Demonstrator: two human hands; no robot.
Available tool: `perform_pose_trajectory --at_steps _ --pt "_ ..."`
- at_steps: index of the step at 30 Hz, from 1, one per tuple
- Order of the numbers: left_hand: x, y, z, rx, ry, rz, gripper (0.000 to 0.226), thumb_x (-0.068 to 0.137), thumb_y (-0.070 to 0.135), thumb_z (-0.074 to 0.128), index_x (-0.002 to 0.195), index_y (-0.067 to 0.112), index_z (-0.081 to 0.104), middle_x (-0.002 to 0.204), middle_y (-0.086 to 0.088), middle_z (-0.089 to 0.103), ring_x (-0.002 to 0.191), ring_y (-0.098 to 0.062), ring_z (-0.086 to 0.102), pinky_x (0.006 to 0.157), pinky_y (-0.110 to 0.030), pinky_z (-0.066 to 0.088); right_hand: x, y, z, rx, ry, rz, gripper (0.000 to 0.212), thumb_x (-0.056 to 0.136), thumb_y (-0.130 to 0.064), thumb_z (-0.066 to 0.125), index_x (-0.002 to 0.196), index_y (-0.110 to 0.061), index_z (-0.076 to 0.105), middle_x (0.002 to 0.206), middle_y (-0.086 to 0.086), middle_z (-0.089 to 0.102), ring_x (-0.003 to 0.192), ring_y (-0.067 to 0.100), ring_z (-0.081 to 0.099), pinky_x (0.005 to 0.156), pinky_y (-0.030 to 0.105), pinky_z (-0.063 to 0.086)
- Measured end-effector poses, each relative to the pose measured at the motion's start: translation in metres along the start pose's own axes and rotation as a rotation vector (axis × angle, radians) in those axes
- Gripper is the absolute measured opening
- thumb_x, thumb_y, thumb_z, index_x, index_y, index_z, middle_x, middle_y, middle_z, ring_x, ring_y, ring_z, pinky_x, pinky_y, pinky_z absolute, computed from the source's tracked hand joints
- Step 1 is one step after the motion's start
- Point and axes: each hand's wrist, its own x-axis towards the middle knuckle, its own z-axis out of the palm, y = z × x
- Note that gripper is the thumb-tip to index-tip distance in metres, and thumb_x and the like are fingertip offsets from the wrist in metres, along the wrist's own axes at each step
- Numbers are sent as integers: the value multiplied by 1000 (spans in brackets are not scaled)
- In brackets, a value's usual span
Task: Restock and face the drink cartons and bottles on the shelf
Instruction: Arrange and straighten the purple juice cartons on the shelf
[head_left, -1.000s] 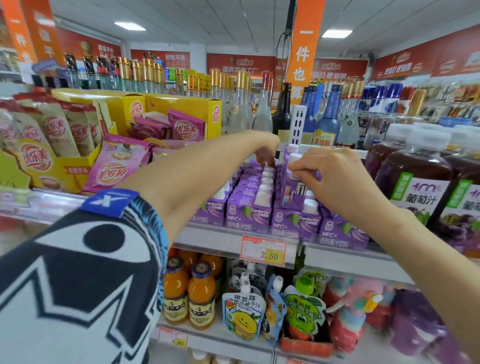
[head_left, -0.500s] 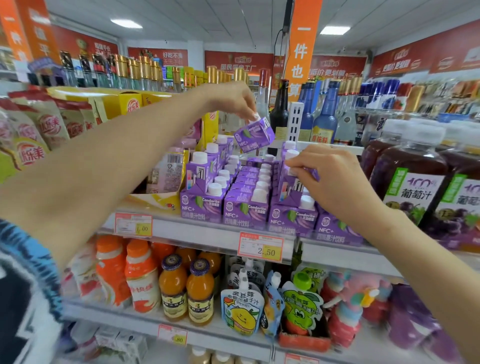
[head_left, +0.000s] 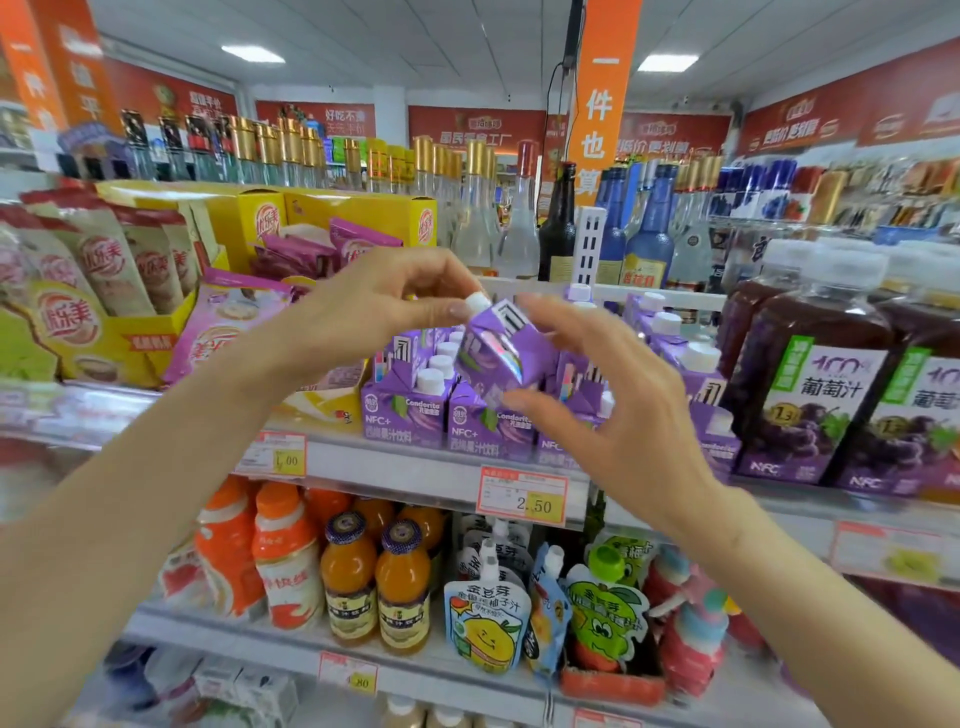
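**Purple carton held tilted in mid-air over its shelf row**

So the person's got one purple carton (head_left: 501, 364) up in the air, just in front of and above the rows of matching cartons (head_left: 405, 410) on the shelf (head_left: 395, 467). It's not upright. The long axis leans, with the white cap (head_left: 477, 301) pointing up and to the left and the base down and to the right.

The left hand (head_left: 374, 306) pinches the carton's top right by the cap, thumb and fingertips curled in. The right hand (head_left: 613, 415) is beside the carton with fingers spread and fairly straight, thumb by the lower edge. It's too blurry to say if it actually touches. Grape juice bottles (head_left: 810, 395) stand to the right of the rows.
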Motion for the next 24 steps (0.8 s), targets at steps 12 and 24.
perform_pose_trajectory --at_steps 12,24 --pt "-33 0 21 -48 135 -87 19 81 33 54 90 19 64 72 13 67 65 8 61 61 -9 46 -23 -5 23 124 98 36 28 74 -27 76 89 -10 59 95 -10 61 98 -1 58 82 7 45" --pt "-53 2 39 273 351 -133 20 76 27 75 86 12 67 74 1 70 62 -8 61 63 -24 49 -31 -16 30 261 50 126 43 72 -17 80 93 -27 43 98 -10 65 95 -9 59 82 5 42"
